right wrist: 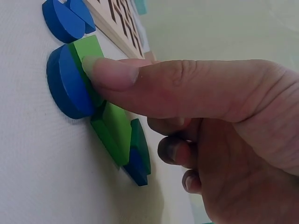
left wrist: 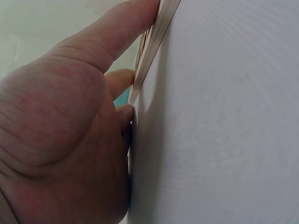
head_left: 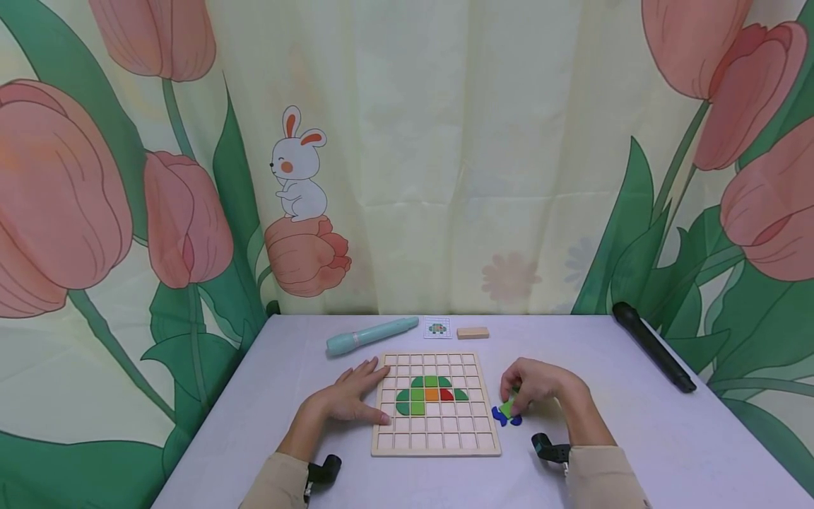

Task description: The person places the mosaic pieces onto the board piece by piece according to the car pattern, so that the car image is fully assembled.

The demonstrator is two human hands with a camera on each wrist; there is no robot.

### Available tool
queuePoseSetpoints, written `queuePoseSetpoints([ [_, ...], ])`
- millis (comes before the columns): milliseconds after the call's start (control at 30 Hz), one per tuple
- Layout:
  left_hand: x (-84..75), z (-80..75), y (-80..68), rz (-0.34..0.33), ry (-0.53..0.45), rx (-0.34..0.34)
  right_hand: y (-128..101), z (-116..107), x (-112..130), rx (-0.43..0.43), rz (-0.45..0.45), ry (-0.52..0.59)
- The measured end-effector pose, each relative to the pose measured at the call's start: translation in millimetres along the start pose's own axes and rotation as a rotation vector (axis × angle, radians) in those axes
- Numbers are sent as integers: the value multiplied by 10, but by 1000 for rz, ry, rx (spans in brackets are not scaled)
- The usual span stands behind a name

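The right hand (head_left: 537,387) is pinching a light green block (right wrist: 88,60) out of the small heap of blue and green pieces (head_left: 506,414) lying on the table (head_left: 636,438) just right of the wooden grid board (head_left: 435,442), while the left hand (head_left: 348,396) is lying flat with straight fingers against the board's left edge. To my mind the grip should be lifting the block straight up, so the blue piece (right wrist: 65,88) touching it is not dragged along. How many pieces are lying in the heap is hard to tell, the fingers covering part of it.
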State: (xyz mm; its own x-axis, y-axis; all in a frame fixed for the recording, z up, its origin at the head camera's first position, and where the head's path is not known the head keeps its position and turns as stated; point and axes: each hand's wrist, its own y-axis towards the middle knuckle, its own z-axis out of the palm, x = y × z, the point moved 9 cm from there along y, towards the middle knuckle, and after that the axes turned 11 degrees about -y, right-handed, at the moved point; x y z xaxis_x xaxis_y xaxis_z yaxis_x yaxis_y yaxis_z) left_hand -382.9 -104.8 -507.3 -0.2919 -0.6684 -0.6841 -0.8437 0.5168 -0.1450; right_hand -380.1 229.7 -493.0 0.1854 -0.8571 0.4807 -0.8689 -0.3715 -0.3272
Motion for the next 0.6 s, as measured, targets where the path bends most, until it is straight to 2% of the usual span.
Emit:
queuePoseSetpoints([
  [167,7,5,7,-6,0,0,-14,3,18,5,9,14],
  [433,6,8,11,-10,7,-1,-8,-45,34,-67,65,-60],
  [600,21,3,14,-13,10,0,7,-60,73,-82,77,-90],
])
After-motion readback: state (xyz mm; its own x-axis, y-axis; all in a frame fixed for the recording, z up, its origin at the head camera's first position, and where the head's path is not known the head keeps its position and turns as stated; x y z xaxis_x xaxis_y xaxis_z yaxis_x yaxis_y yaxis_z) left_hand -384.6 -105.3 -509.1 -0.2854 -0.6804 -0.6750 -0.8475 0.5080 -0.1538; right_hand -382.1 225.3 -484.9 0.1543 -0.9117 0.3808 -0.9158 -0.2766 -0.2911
